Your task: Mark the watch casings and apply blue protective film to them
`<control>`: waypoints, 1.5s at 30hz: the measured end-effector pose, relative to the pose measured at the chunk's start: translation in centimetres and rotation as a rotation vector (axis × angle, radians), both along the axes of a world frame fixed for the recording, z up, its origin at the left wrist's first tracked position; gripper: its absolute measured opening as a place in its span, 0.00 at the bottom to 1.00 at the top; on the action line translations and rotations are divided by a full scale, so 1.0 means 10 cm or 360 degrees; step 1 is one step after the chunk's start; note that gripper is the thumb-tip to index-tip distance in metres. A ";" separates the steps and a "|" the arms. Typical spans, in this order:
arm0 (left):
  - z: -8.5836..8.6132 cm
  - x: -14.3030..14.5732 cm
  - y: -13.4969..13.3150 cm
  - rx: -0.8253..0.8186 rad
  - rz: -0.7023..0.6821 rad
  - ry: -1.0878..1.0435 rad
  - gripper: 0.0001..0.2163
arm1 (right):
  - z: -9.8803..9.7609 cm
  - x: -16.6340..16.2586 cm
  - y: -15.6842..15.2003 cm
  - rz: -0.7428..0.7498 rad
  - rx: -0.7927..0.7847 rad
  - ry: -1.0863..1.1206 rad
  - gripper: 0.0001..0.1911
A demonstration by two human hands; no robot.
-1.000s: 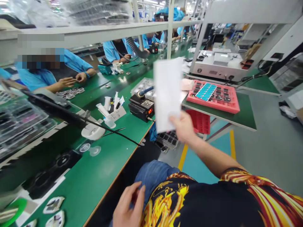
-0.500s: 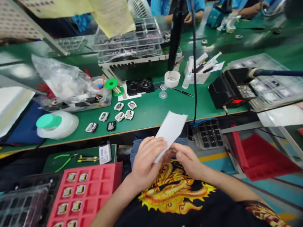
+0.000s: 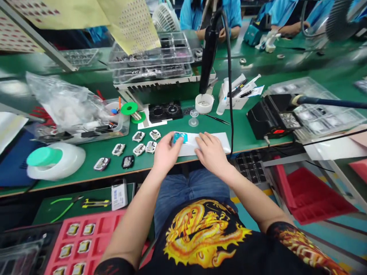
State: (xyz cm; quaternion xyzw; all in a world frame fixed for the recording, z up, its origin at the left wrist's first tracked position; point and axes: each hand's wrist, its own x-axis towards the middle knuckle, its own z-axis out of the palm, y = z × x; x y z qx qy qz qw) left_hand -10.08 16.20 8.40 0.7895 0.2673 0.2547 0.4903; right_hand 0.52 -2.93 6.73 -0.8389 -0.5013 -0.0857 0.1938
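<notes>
The white sheet (image 3: pixel 222 141) lies lengthwise along the front of the green tabletop (image 3: pixel 243 131), its lower edge close to the front edge. Blue film (image 3: pixel 184 136) sits toward the sheet's left end.

Left hand (image 3: pixel 168 151): curled at that end, thumb over the blue film and fingers alongside it. Whether it pinches the film or merely touches it cannot be told. Right hand (image 3: pixel 210 152): palm down on the sheet, fingers extended and slightly parted, gripping nothing visible.

Assessment: the right hand appears well placed to steady the sheet, and even, light pressure there should limit sliding or creasing. The left thumb should work at the film's edge rather than press across its face, since thin film probably bends or marks easily. Any lift is best made slowly and at a low angle.

Hazards noted: the black cable (image 3: pixel 230 114) hangs just beside the sheet's right end and could snag it. A white watch case (image 3: pixel 150 147) lies just beside the left hand, so sideways sweeps should be avoided. Tweezers (image 3: pixel 219 120) lie beyond the sheet, within likely reach should bare fingertips prove too coarse.
</notes>
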 end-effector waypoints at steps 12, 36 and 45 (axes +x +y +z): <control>-0.67 -0.28 -0.38 0.1660 -0.0248 0.0045 0.18 | 0.26 0.41 0.03 -0.0206 0.0033 0.0003 0.15; -0.71 -0.28 -0.40 0.1668 -0.0157 -0.0024 0.13 | -0.07 0.19 0.66 -0.0233 -0.0072 0.0141 0.09; -0.65 -0.29 -0.43 0.1599 -0.0189 -0.0018 0.12 | -0.03 0.20 0.70 -0.0163 -0.0053 0.0274 0.10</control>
